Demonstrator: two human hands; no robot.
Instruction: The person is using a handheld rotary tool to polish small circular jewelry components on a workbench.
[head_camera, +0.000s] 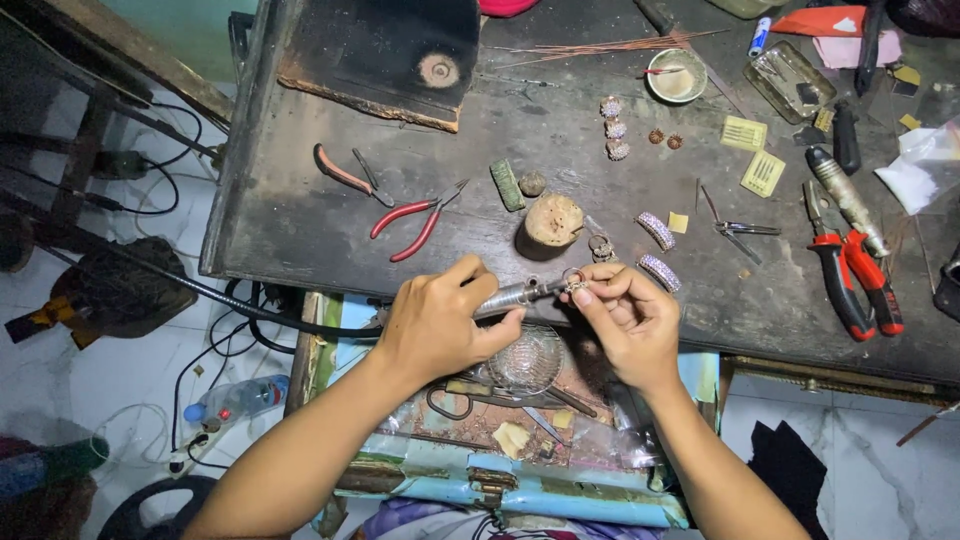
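Over the near edge of the dark worktop (300, 240), the left hand (435, 325) is wrapped round a rigid metal handpiece (515, 295) while the right hand (630, 320) pinches a tiny, light, easily dropped ring (573, 283) by its band at the tool's tip.

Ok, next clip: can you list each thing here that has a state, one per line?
left hand: shut around the metal handpiece
right hand: pinching a small ring at the handpiece tip
red pliers: lying on the bench, handles spread
large red cutters: lying flat, unheld
small bowl: upright
plastic bottle: lying on its side on the floor
drawer: pulled open under the hands
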